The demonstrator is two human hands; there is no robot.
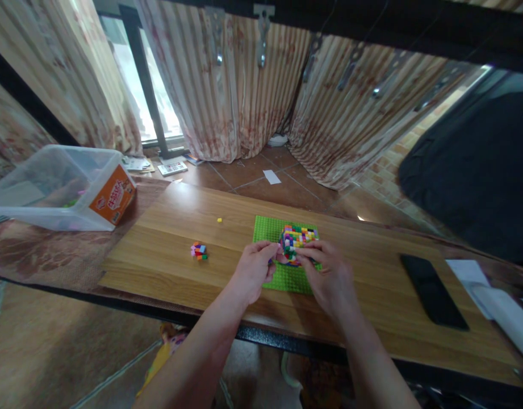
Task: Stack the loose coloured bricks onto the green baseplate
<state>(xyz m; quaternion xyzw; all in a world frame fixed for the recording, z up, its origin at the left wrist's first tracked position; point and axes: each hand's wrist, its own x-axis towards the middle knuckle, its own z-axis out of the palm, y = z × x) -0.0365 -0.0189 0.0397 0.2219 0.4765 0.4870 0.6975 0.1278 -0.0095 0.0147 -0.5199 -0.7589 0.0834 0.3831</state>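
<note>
A block built of many-coloured toy building bricks (298, 234) stands on a green studded baseplate (282, 283), on the wooden table. At its left front corner is my left hand (256, 266), fingers curled and thumb and forefinger pinched together; whatever they hold is too small to make out. My right hand (331, 275) reaches over the block's right front side. Its thumb and forefinger close together against the front bricks, hiding part of them. To the left lies a small pile of loose bricks (199, 250), and a single yellow brick (219, 220) sits farther back.
A clear plastic bin (52, 218) with an orange label stands at the table's left end. On the right lie a black phone-like slab (434, 291) and white paper (468, 278). Striped curtains (244, 91) hang behind; a dark covered object (474, 165) rises at the right.
</note>
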